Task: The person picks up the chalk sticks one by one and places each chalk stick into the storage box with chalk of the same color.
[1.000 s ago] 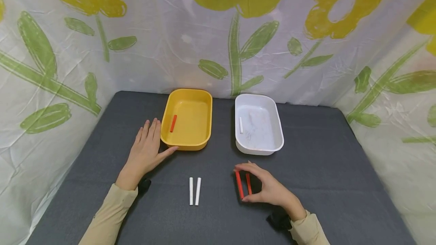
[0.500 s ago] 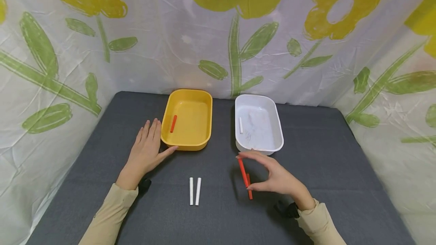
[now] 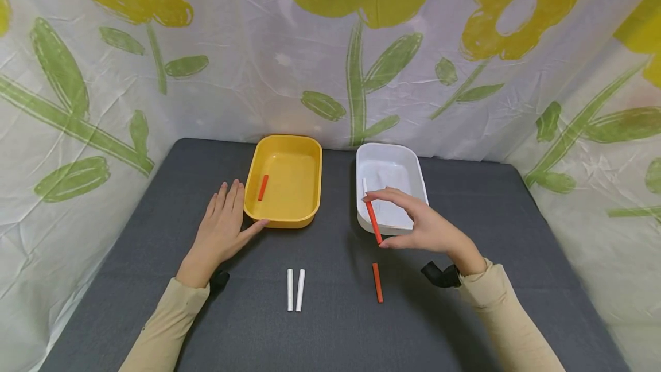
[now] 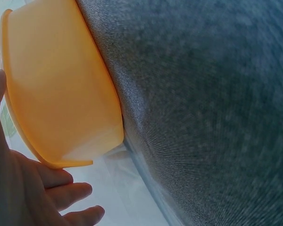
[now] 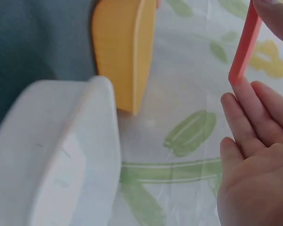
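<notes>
My right hand (image 3: 431, 231) pinches a red chalk stick (image 3: 373, 221) by its two ends, between thumb and fingertip, in front of the white tray (image 3: 393, 228). In the right wrist view the red stick (image 5: 245, 44) runs from the thumb to a fingertip, and the other fingers stretch out. Beside the yellow tray (image 3: 283, 224) lies my left hand (image 3: 219, 234), fingers straight, thumb at the tray's near corner. One red chalk stick (image 3: 263, 187) is inside the yellow tray. Partly behind my right fingers, a white chalk stick (image 3: 364, 185) lies in the white tray.
Another red chalk stick (image 3: 378, 283) lies on the dark tablecloth (image 3: 330, 337), nearer than my right hand. Two white chalk sticks, a left one (image 3: 290, 290) and a right one (image 3: 300, 290), lie side by side. A flowered curtain (image 3: 242, 90) closes off the back and sides.
My right hand has lifted the red chalk stick off the tablecloth and carried it forward to the white tray's near edge. The left hand and both trays have stayed put.
</notes>
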Action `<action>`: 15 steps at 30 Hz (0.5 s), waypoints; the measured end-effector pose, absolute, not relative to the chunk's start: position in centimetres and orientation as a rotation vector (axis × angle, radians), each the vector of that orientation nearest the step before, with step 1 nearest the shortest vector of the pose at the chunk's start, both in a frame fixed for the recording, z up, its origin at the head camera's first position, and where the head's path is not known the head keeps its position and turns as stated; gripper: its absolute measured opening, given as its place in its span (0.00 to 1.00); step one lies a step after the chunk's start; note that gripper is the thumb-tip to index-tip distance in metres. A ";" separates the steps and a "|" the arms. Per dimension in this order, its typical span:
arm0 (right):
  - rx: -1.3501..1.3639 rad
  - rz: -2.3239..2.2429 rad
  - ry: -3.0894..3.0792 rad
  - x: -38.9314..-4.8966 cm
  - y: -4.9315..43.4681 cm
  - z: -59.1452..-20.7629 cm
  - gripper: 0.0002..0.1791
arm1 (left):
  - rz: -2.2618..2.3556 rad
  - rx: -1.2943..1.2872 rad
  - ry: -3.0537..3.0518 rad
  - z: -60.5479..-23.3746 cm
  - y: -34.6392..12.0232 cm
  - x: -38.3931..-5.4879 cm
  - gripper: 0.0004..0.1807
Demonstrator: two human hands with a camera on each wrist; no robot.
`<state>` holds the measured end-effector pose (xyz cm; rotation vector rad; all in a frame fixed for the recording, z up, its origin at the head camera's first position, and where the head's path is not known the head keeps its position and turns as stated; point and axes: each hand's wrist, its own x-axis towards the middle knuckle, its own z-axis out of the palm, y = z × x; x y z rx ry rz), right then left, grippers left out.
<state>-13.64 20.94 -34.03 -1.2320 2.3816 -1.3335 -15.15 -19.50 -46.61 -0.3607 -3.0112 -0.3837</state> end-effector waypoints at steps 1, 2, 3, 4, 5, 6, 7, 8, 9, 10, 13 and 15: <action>-1.251 -1.341 2.375 -14.1 20.8 -33.8 0.43 | -0.385 -0.359 -3.011 -46.6 -19.5 -15.2 0.59; -1.265 -1.352 2.365 -14.6 20.7 -33.7 0.43 | -0.388 -0.357 -3.010 -46.6 -19.5 -15.1 0.59; -1.275 -1.354 2.363 -15.1 20.6 -33.7 0.43 | -0.391 -0.356 -3.011 -46.5 -19.5 -15.1 0.59; -1.293 -1.351 2.363 -15.7 20.5 -33.8 0.43 | -0.393 -0.355 -3.012 -46.5 -19.5 -15.1 0.59; -1.307 -1.352 2.355 -16.3 20.4 -34.0 0.43 | -0.395 -0.354 -3.012 -46.5 -19.5 -15.1 0.59; -1.311 -1.353 2.350 -16.9 20.3 -34.2 0.43 | -0.396 -0.353 -3.011 -46.4 -19.5 -15.1 0.59; -1.306 -1.356 2.345 -17.2 20.0 -34.1 0.43 | -0.397 -0.354 -3.010 -46.4 -19.5 -15.1 0.59; -1.311 -1.359 2.342 -17.8 19.8 -34.3 0.43 | -0.398 -0.354 -3.009 -46.4 -19.5 -15.1 0.59; -1.314 -1.360 2.341 -18.3 19.5 -34.6 0.43 | -0.398 -0.355 -3.008 -46.4 -19.5 -15.1 0.59; -1.314 -1.363 2.339 -18.8 19.2 -34.8 0.44 | -0.397 -0.356 -3.005 -46.4 -19.5 -15.1 0.59; -1.286 -1.375 2.353 -19.7 18.1 -34.9 0.44 | -0.403 -0.360 -2.998 -46.3 -19.5 -15.0 0.59; -1.284 -1.385 2.361 -20.5 17.4 -35.2 0.44 | -0.406 -0.361 -2.996 -46.3 -19.5 -15.0 0.59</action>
